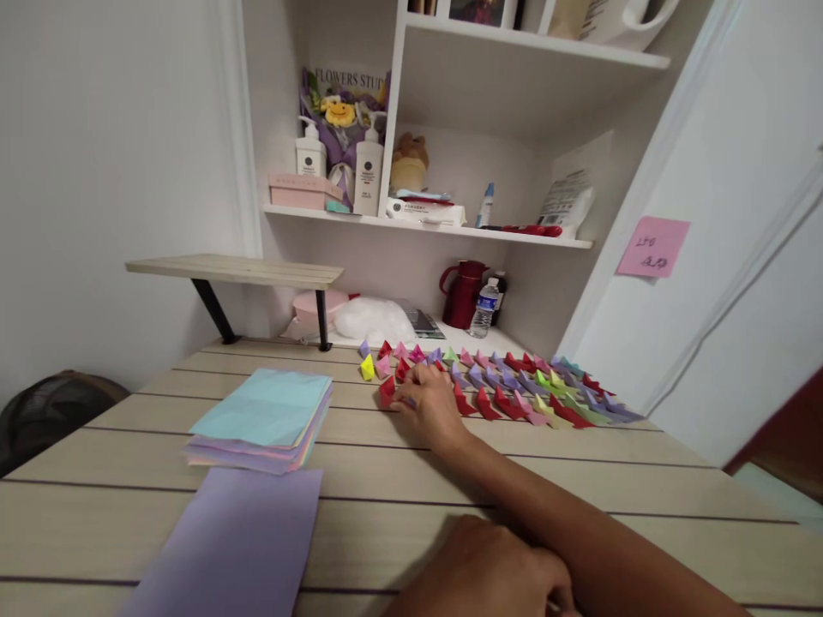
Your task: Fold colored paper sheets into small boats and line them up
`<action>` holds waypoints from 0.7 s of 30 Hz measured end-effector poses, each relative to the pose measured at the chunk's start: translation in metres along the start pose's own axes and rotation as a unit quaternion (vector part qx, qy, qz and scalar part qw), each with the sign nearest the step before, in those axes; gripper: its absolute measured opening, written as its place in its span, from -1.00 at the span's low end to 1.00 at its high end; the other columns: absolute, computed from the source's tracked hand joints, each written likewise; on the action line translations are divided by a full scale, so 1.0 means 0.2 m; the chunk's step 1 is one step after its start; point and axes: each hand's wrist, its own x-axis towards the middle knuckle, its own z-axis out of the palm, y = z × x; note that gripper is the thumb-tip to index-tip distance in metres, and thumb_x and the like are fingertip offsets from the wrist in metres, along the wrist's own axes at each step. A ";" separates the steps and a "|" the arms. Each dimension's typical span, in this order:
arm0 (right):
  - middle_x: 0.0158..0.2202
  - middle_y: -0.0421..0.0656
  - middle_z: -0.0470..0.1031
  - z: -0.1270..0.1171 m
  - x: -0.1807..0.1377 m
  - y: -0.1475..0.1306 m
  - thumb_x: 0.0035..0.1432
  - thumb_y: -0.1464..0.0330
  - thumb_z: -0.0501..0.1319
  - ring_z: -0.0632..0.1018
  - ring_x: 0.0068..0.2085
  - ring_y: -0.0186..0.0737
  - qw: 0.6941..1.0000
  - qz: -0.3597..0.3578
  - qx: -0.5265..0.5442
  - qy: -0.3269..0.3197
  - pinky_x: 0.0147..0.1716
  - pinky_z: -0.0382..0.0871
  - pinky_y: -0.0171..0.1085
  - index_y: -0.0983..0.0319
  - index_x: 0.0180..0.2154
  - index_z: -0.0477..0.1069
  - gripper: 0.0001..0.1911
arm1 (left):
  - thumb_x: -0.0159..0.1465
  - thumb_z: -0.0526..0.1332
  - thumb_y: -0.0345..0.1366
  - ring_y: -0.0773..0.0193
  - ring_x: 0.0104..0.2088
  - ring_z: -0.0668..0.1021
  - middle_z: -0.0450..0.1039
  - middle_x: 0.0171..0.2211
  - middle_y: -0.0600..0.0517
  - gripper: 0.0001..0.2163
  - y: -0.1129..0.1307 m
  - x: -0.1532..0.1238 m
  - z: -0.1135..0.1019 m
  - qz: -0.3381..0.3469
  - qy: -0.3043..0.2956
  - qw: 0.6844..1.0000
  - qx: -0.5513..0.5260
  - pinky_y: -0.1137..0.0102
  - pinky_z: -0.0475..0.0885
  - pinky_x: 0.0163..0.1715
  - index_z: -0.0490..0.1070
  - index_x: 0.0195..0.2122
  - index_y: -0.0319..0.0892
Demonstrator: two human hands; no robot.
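Note:
My right hand [432,404] reaches across the table with its fingers pinched down among folded paper boats. A bit of purple paper shows under its fingertips, mostly hidden by the hand. Just left of them stands a red folded paper boat [387,392]. Several more boats in red, purple, pink, green and yellow form rows to the right, such as a red one [487,404]. Nearer to me, my left hand [492,570] rests curled into a loose fist beside my right forearm, and nothing shows in it.
A stack of coloured square paper [263,407] lies left, with a purple sheet [231,540] in front. A small raised wooden shelf [237,269] stands at the back left. Behind the boats are a red jug [464,296], a water bottle [483,308] and white shelving [411,224].

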 end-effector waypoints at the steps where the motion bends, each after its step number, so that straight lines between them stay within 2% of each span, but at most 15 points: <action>1: -0.27 -0.13 0.39 0.01 -0.01 -0.01 0.10 0.39 0.39 0.36 -0.15 -0.08 1.000 -0.001 -0.005 0.000 -0.18 0.10 -0.15 0.16 -0.41 0.59 -0.95 | 0.25 0.14 -0.16 0.24 -0.37 0.64 0.67 -0.34 0.08 -0.78 0.00 0.00 -0.01 -0.006 0.005 1.000 -0.022 0.42 0.42 -0.36 0.59 -0.23 0.02; 6: -0.24 -0.11 0.41 0.04 -0.03 0.03 0.12 0.38 0.38 0.36 -0.14 -0.05 1.000 0.004 -0.023 0.007 -0.17 0.11 -0.14 0.14 -0.37 0.60 -0.98 | 0.23 0.14 -0.17 0.26 -0.42 0.62 0.67 -0.37 0.04 -0.76 0.00 -0.01 -0.02 -0.020 0.023 0.998 -0.047 0.42 0.35 -0.46 0.62 -0.27 -0.01; 12: -0.25 -0.12 0.41 0.02 -0.06 0.13 0.13 0.39 0.37 0.37 -0.13 -0.06 0.999 0.011 -0.037 0.016 -0.17 0.11 -0.14 0.11 -0.32 0.62 -0.94 | 0.23 0.13 -0.16 0.22 -0.38 0.63 0.67 -0.37 0.02 -0.74 0.00 0.00 0.03 -0.016 0.042 0.998 -0.033 0.42 0.40 -0.40 0.61 -0.23 -0.01; 21: -0.23 -0.11 0.41 0.06 -0.06 0.14 0.14 0.41 0.36 0.39 -0.14 -0.07 0.999 -0.003 -0.034 0.007 -0.18 0.13 -0.15 0.14 -0.34 0.61 -0.94 | 0.29 0.08 -0.12 0.16 -0.36 0.64 0.67 -0.34 0.03 -0.72 -0.02 0.00 0.04 -0.003 0.033 0.999 0.007 0.35 0.44 -0.34 0.59 -0.20 0.01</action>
